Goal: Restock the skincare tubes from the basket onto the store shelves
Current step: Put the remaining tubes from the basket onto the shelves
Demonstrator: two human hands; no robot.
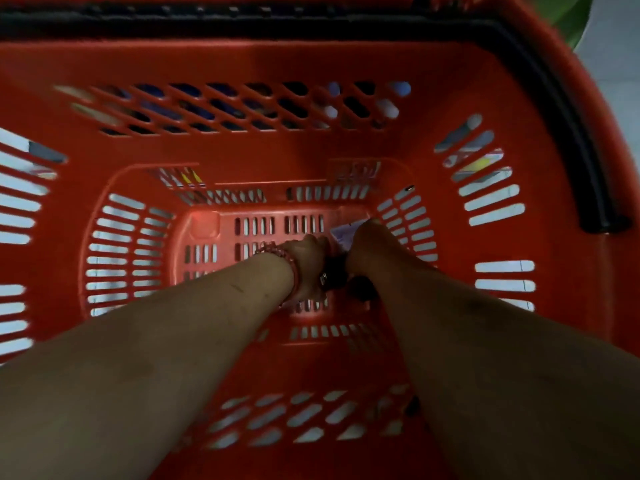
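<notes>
Our two forearms reach from 6 o'clock deep into the red shopping basket (311,64), we judge because the remaining stock lies on its floor. The left hand (306,265), a red bead bracelet (292,268) at its wrist, and the right hand (367,247) meet just right of centre, backs towards us, so we cannot tell how the fingers are set. Between them sit dark shapes (334,273), perhaps tube caps; at their 1 o'clock lies a pale tube or packet (341,233), too blurred to name. Farther off, at 2 o'clock, the black handle (568,133) rests folded along the rim, leaving the opening free.
</notes>
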